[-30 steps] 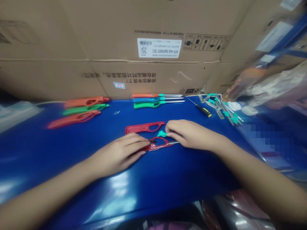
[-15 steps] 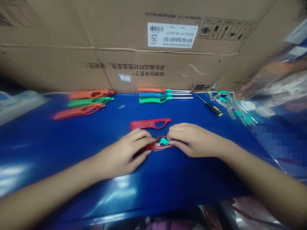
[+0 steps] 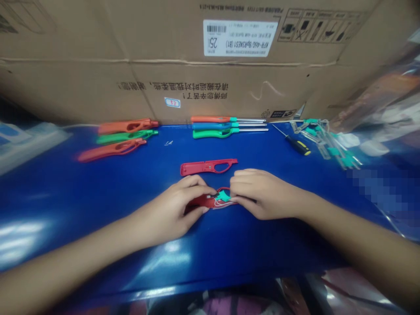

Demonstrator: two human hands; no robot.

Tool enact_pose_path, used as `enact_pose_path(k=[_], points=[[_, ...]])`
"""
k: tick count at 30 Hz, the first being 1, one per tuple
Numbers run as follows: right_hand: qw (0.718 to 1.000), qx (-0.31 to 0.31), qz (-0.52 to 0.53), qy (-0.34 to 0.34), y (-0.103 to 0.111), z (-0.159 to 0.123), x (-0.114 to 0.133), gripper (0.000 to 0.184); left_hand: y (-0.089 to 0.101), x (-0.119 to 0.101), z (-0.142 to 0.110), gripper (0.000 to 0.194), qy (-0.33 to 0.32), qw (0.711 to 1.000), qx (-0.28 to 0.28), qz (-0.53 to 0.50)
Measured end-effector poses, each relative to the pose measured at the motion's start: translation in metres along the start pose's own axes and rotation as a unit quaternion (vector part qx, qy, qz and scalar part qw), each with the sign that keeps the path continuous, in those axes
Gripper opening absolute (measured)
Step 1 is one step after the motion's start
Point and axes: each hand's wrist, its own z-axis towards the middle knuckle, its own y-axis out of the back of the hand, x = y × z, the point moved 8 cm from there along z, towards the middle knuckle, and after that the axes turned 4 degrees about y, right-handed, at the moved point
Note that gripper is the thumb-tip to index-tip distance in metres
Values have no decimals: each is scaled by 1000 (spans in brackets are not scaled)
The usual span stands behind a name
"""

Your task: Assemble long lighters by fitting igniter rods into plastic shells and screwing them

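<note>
Low over the blue table, a red lighter half-shell (image 3: 210, 202) lies between my two hands, with a green trigger piece (image 3: 224, 196) and white wires in it. My left hand (image 3: 185, 199) is closed on the left part of this shell, thumb at the near side and fingers at the far side. At the shell's right end, my right hand (image 3: 252, 192) pinches; its fingertips touch the green piece or the shell rim, I cannot tell which. Just beyond them rests the matching red half-shell (image 3: 200, 168), its hollow side up.
Orange and green lighter shells (image 3: 126, 127) lie at the back left. Three assembled long lighters (image 3: 213, 127) lie at the back middle. A screwdriver (image 3: 298, 145) and a heap of green and clear parts (image 3: 328, 140) sit at the right. A cardboard box (image 3: 147, 74) stands behind.
The green piece sits slightly differently in the shell, and my fingers have shifted a little around it. The whole view has moved slightly.
</note>
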Motion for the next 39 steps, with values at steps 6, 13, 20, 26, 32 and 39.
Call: enact_pose_path(k=[6, 13, 20, 26, 32, 39], points=[[996, -7, -79, 27, 0, 0, 9, 22, 1, 0, 1, 29, -4, 1000, -8, -6], [994, -15, -101, 29, 2, 0, 12, 22, 0, 2, 0, 30, -2, 1000, -12, -6], [994, -24, -100, 28, 4, 0, 12, 24, 1, 0, 1, 30, -5, 1000, -13, -5], [992, -31, -114, 34, 4, 0, 14, 25, 0, 2, 0, 30, -3, 1000, -13, -3], [990, -32, -130, 46, 6, 1, 19, 26, 1, 0, 0, 28, -13, 1000, -19, 1], [993, -2, -117, 23, 6, 1, 18, 26, 2, -5, -1, 28, -35, 999, -31, 23]])
